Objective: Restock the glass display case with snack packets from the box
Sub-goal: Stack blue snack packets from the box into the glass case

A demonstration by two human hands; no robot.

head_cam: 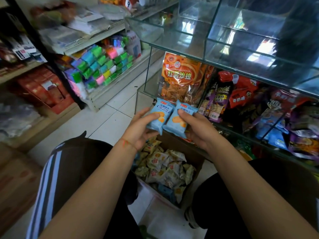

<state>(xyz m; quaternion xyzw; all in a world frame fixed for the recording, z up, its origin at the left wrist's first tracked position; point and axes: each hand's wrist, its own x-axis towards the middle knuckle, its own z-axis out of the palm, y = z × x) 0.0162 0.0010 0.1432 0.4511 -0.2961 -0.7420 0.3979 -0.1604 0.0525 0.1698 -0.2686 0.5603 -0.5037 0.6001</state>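
Both hands hold blue packets side by side: left hand (139,130) pinches one packet (159,116); right hand (196,128) grips the other packet (179,121); below them sits the box (195,156); behind them, the glass case (172,44).

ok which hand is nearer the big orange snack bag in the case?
Right. The right hand holds a blue packet almost directly below the orange bag; the left hand holds the other blue packet further out, toward the aisle.
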